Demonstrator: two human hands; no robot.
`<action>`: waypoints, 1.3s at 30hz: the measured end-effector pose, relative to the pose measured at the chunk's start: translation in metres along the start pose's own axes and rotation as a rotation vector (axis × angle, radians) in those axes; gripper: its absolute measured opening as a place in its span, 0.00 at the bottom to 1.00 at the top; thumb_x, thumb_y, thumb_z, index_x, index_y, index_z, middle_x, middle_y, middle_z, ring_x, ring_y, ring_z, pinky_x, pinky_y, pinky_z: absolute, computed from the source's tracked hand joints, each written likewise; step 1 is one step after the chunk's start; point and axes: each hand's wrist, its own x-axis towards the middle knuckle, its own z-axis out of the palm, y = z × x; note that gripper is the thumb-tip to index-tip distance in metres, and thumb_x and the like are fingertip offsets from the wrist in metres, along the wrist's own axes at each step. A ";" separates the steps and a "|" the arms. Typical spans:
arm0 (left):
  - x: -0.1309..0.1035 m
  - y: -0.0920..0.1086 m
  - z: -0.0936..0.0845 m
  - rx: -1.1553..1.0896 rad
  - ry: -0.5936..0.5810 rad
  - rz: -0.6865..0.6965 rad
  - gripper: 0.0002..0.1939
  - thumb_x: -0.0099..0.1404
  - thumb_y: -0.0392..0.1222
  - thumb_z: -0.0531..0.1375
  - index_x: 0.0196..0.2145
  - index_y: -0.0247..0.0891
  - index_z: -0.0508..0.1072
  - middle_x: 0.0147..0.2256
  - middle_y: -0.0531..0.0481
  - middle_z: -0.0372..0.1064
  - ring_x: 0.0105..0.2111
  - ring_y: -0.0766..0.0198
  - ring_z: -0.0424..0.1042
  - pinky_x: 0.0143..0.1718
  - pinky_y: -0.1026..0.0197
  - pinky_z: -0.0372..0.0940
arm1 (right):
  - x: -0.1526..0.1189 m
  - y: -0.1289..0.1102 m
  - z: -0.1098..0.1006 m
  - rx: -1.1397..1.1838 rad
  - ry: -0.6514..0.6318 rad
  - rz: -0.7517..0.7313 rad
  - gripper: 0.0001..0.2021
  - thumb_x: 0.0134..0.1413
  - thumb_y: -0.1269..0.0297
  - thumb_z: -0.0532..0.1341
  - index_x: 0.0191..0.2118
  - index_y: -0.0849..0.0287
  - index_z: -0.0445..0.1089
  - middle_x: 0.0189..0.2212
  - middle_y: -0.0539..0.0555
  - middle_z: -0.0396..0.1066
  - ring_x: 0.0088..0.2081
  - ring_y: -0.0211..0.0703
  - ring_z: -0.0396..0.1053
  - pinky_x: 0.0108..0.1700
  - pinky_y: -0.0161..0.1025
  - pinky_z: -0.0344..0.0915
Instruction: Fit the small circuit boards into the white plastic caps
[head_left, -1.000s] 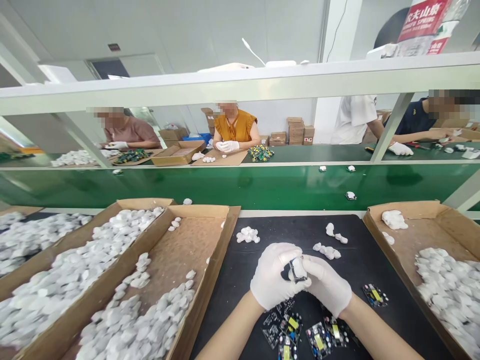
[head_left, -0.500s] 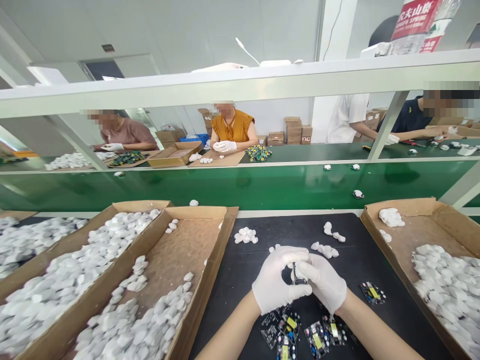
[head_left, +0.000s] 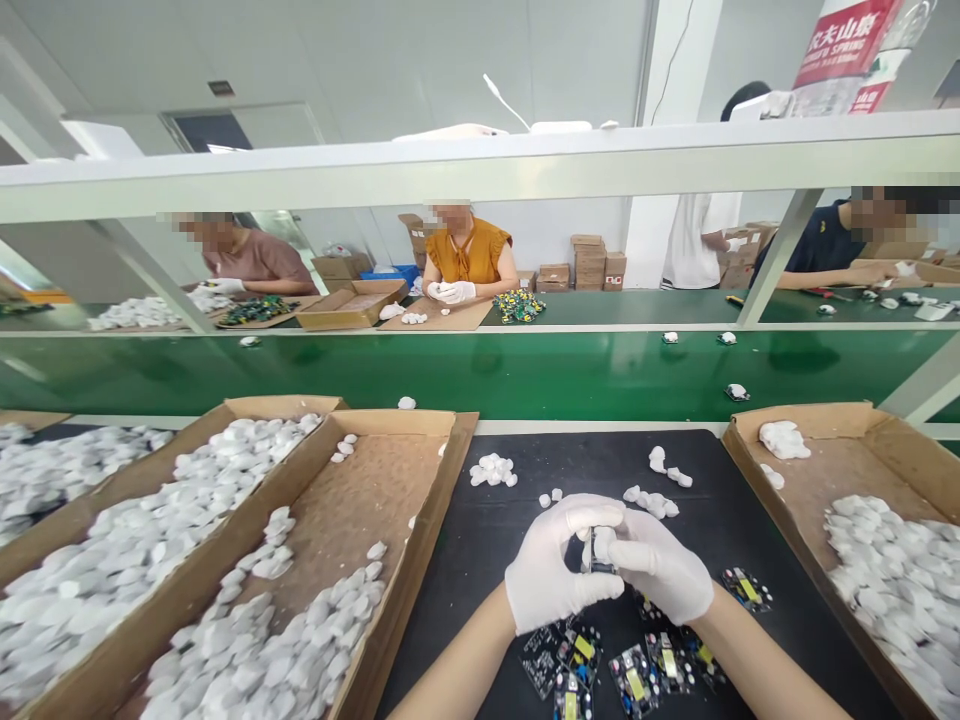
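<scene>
White gloves cover both of my hands over the black mat (head_left: pixel 480 560). My left hand (head_left: pixel 551 570) is curled around a small circuit board (head_left: pixel 600 566), held on edge between thumb and fingers. On the board's right side is a white lump (head_left: pixel 602 543), and the fingers of my right hand (head_left: pixel 664 565) press against it. Below my hands lie several circuit boards (head_left: pixel 635 680) with yellow parts, and one more board (head_left: pixel 746 590) rests to the right. Small white lumps (head_left: pixel 493 470) sit in groups beyond my hands.
Cardboard trays of white lumps stand at the left (head_left: pixel 390 500) and right (head_left: pixel 870 430). A green conveyor (head_left: pixel 487 375) carrying a few pieces runs behind the mat, under a white shelf frame (head_left: pixel 450 180). Several people are at the far side.
My right hand has shifted slightly right, showing more of the white lump against the board. The pieces on the conveyor have moved right. The far person in white has drawn an arm back.
</scene>
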 end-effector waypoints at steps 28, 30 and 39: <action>0.000 -0.013 0.003 0.573 0.108 0.357 0.27 0.54 0.42 0.61 0.51 0.41 0.62 0.44 0.43 0.70 0.44 0.53 0.70 0.44 0.51 0.67 | 0.002 0.015 0.012 0.371 0.179 0.021 0.09 0.44 0.62 0.64 0.24 0.62 0.67 0.23 0.50 0.62 0.28 0.36 0.57 0.32 0.35 0.55; 0.000 -0.012 0.000 0.455 0.106 0.362 0.25 0.57 0.45 0.59 0.52 0.42 0.61 0.46 0.42 0.69 0.46 0.54 0.69 0.45 0.50 0.66 | 0.002 0.012 0.011 0.446 0.155 0.050 0.09 0.47 0.61 0.63 0.24 0.62 0.68 0.23 0.50 0.61 0.28 0.37 0.57 0.32 0.36 0.55; -0.003 -0.019 -0.001 0.196 0.119 0.127 0.33 0.50 0.59 0.63 0.49 0.41 0.64 0.46 0.41 0.66 0.46 0.52 0.67 0.47 0.48 0.64 | 0.004 0.022 0.003 0.507 0.233 0.066 0.07 0.46 0.62 0.64 0.27 0.61 0.69 0.22 0.47 0.62 0.26 0.34 0.58 0.30 0.34 0.57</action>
